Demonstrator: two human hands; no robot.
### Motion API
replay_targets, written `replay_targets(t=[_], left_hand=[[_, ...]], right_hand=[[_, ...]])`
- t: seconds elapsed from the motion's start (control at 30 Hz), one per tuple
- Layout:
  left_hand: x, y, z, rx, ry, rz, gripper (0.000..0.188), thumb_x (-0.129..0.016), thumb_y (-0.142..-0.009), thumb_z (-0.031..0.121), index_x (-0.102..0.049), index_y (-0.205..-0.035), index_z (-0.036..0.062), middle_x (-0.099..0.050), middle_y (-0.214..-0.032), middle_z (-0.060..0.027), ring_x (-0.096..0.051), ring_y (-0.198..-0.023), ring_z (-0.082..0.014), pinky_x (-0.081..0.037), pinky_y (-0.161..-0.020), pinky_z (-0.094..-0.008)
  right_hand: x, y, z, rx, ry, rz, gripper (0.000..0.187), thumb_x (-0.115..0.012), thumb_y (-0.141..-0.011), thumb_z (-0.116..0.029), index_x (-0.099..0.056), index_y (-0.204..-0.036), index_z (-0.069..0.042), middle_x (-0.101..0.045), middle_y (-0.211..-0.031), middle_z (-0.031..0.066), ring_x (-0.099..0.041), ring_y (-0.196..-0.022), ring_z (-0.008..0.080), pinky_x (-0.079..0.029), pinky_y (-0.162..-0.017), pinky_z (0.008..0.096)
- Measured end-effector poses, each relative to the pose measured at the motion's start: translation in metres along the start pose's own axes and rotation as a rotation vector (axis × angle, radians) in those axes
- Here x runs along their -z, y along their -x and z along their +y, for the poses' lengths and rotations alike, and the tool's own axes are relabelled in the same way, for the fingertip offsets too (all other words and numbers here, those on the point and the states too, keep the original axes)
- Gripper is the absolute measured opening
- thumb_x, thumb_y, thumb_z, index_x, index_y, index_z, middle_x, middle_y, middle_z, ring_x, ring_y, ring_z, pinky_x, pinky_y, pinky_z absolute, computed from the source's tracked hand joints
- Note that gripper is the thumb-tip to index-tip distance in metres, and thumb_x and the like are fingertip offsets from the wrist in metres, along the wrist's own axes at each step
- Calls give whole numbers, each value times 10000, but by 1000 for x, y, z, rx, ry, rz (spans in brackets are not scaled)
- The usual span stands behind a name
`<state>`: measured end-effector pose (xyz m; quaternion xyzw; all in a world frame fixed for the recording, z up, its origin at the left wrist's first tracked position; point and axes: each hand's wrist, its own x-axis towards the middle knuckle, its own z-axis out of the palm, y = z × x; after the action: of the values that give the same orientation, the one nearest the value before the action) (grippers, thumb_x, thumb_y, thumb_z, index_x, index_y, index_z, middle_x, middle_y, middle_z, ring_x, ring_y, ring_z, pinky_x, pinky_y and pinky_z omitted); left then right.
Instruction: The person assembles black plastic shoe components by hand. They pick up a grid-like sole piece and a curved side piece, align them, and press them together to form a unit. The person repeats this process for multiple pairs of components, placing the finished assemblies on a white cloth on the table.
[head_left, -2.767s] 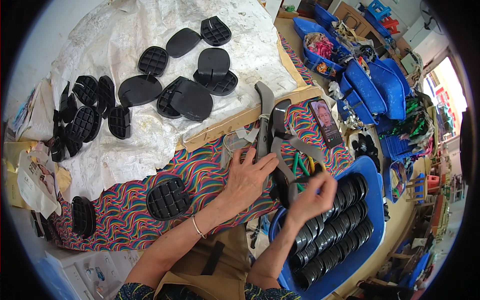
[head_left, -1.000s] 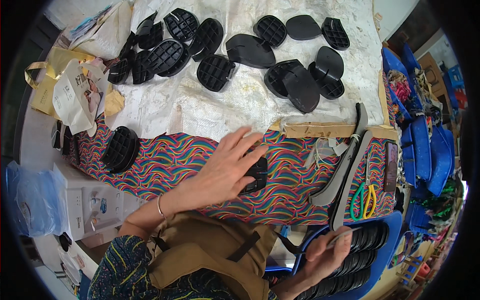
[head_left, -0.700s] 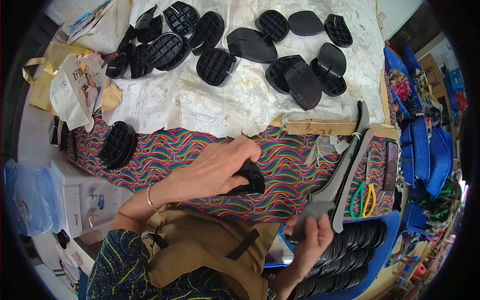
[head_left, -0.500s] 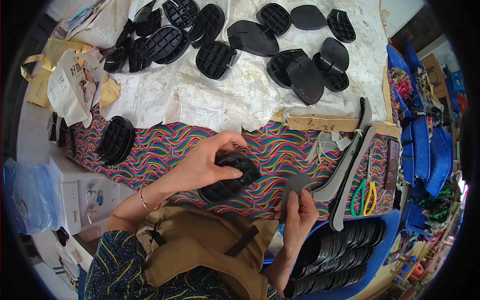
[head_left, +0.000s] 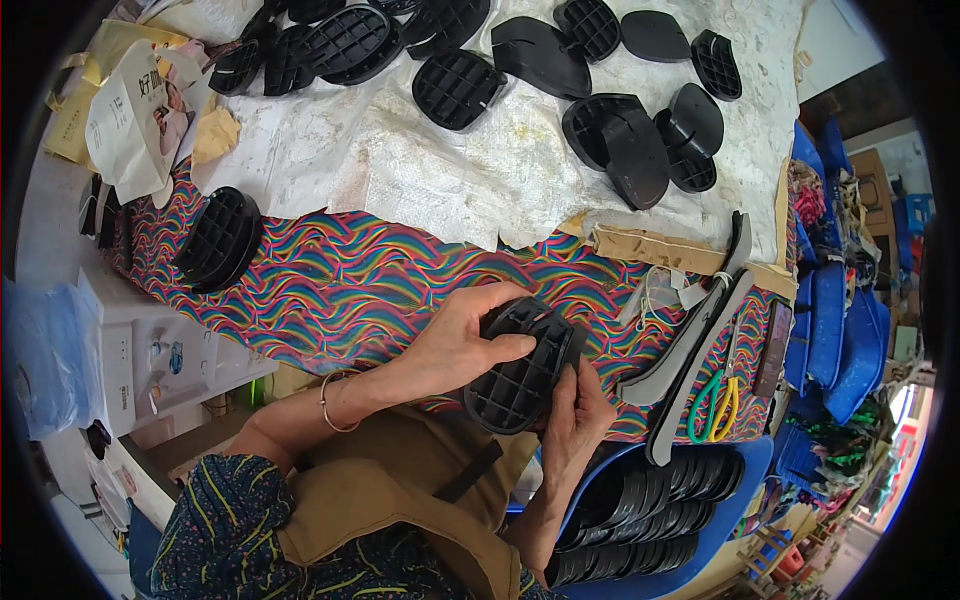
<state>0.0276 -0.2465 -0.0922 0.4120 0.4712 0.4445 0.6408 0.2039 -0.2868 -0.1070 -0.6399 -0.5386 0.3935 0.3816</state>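
My left hand (head_left: 460, 340) grips a rounded black ribbed piece (head_left: 512, 385), its gridded face toward me, with the thumb pressed on the ribs. At that piece's right edge, my right hand (head_left: 580, 410) pinches a thin dark flat piece (head_left: 577, 343) upright against it. The fingers behind the ribbed piece are hidden. Both hands are over the near edge of a table covered with a wavy multicoloured cloth (head_left: 340, 285). Similar ribbed pieces, one on another, lie as a small stack (head_left: 217, 240) at the left of the cloth.
Several black pieces (head_left: 458, 90) lie scattered on white sacking (head_left: 400, 165). At right are curved grey-and-black strips (head_left: 690, 345), scissors (head_left: 715, 405) with green and yellow handles, and a dark rectangular object (head_left: 772, 350). Below, a blue tub (head_left: 755, 475) holds rows of black pieces.
My left hand has moved right and tilted the ribbed piece more upright. My right hand has brought the flat piece against its edge. The whole view has shifted slightly.
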Motion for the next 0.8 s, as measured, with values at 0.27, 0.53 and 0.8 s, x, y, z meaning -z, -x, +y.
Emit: replay_targets(t=[0.27,0.53,0.8], left_hand=[[0,-5,0,-14,-96,-1,239,-674,-823,-19,-632,-1055,-61,-640,-903,-58,-595,-828,-95,-492,-722,-273],[2,-8,0,76,-99,-57,327,-688,-828,2,-634,-1149,-27,-653,-989,-33,-589,-918,-88,-480,-822,-257],[-4,-11,2,14,-65,-4,204,-644,-814,-34,-647,-1017,-59,-665,-858,-67,-617,-790,-105,-507,-704,-284]], right_hand=[[0,1,-5,16,36,-3,292,-527,-996,-61,-607,-1261,35,-695,-936,151,-553,-729,92,-481,-662,266],[0,2,5,68,58,20,297,-522,-996,-63,-601,-1265,37,-704,-1048,208,-614,-812,121,-505,-730,287],[0,1,0,77,77,11,305,-522,-987,-37,-594,-1272,42,-693,-1026,248,-655,-817,152,-509,-731,300]])
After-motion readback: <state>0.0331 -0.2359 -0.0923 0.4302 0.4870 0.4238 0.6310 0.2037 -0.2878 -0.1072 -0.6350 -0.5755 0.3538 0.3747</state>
